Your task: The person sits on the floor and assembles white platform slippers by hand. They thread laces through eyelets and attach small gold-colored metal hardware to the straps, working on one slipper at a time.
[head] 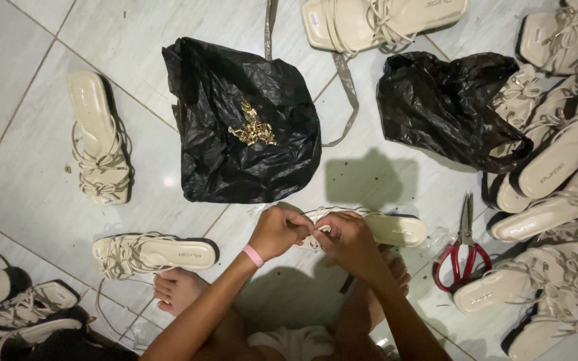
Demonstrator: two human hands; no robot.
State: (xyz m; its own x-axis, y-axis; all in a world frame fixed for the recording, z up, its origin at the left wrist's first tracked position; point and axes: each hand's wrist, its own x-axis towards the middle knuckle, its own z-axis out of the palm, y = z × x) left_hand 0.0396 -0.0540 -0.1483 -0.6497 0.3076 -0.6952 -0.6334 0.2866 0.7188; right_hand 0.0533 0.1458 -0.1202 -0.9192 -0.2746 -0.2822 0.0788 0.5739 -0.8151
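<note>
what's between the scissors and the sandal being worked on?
Head view: mostly bare tile floor between the red-handled scissors and the cream sandal; only a scrap of clear plastic lies there.

Red-handled scissors [463,252] lie near two black bags [242,120], one holding gold bits [253,128].

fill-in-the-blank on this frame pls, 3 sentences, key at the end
1. Both hands, left hand and right hand, work on the straps of a cream ____.
2. The scissors on the floor have ____ handles.
3. The small gold pieces lie on a ____ plastic bag.

Missing words: sandal; red; black
</note>
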